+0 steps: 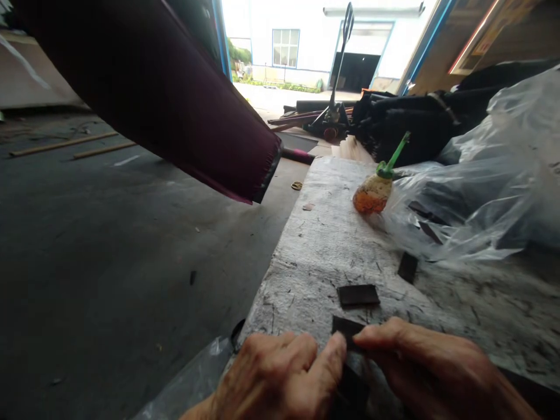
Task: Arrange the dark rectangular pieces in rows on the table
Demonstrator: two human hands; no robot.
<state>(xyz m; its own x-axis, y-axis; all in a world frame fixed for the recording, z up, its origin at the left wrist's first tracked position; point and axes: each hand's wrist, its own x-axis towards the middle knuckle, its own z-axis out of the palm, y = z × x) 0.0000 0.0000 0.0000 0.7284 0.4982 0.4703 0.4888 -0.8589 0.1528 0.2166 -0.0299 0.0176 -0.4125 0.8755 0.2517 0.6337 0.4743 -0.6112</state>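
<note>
Low in the view, both hands meet at a small black strip above the pale, stained tabletop. My left hand is closed, its thumb pressing the strip's near edge. My right hand pinches the strip's right end between thumb and curled fingers. Another dark part hangs below the fingers, mostly hidden and too dim to make out. Just beyond the hands lies a black rectangular piece. A second black piece rests farther right, near the plastic. Neither is touched.
A squeeze bottle with a green nozzle and amber contents leans against clear plastic sheeting. A dark maroon padded panel hangs at upper left. Behind the table are a pallet jack and black bundles. The table's left edge drops to the floor.
</note>
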